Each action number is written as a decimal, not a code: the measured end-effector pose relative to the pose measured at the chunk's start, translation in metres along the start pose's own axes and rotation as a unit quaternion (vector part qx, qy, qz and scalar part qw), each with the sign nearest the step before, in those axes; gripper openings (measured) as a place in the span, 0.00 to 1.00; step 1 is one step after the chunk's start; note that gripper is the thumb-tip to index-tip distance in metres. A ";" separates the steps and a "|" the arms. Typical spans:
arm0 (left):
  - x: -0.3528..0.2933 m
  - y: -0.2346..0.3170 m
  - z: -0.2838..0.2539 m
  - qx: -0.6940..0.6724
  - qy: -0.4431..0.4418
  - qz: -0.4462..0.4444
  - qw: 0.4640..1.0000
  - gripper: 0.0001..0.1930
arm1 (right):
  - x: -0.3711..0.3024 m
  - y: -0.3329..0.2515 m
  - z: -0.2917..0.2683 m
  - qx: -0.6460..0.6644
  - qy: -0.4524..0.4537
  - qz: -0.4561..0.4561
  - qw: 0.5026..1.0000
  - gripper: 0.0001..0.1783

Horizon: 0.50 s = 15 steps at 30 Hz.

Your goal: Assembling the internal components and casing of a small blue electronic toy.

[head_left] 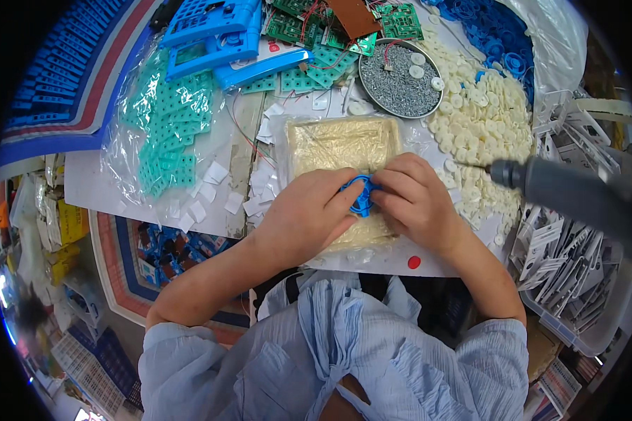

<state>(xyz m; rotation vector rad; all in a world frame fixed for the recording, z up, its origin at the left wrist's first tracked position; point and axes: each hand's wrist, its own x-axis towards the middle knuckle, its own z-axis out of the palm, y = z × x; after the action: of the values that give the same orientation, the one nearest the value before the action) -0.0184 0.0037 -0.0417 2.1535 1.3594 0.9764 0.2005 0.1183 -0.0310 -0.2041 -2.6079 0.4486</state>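
Between my two hands is a small round blue plastic part (361, 198), low over a pad wrapped in clear film (344, 144). My left hand (305, 210) grips its left side with thumb and fingers. From the other side, the bent fingers of my right hand (414, 200) close on its right edge. The fingers cover much of the part, so its full shape is hidden. Small white square pieces (260, 189) lie just left of the pad, and a heap of cream round discs (477, 126) spreads to its right.
A round metal dish (400, 77) of screws stands behind the pad. Blue casings (214, 35), green circuit boards (295, 27) and teal pads (175, 119) lie at the back left. A dark power screwdriver (541, 184) juts in from the right, above a bin of white parts (576, 281).
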 end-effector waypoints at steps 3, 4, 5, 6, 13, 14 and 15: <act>-0.002 -0.003 0.000 0.035 -0.003 -0.002 0.999 0.26 | 0.007 -0.004 0.000 -0.001 -0.014 0.012 1.000 0.16; -0.001 -0.003 0.000 0.035 -0.006 -0.006 0.999 0.25 | 0.009 -0.003 -0.001 0.006 -0.013 0.012 1.000 0.16; -0.001 -0.001 0.000 0.034 -0.009 -0.010 0.999 0.24 | 0.011 -0.002 -0.001 0.012 -0.012 0.014 1.000 0.16; -0.001 0.000 -0.001 0.033 -0.013 -0.014 0.999 0.23 | 0.013 -0.001 -0.001 0.019 -0.010 0.017 1.000 0.17; 0.014 0.010 0.005 0.079 -0.043 -0.027 0.996 0.22 | 0.021 0.001 -0.006 0.018 -0.050 0.060 0.997 0.12; 0.017 0.012 0.005 0.086 -0.045 -0.027 0.995 0.22 | 0.020 0.001 -0.005 0.016 -0.046 0.060 0.997 0.12; 0.019 0.014 0.006 0.092 -0.047 -0.026 0.994 0.21 | 0.020 0.001 -0.003 0.014 -0.041 0.060 0.997 0.11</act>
<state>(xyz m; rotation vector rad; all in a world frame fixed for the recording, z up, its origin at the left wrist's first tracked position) -0.0002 0.0148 -0.0298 2.2529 1.5047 0.7455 0.1851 0.1246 -0.0199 -0.3402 -2.6778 0.5466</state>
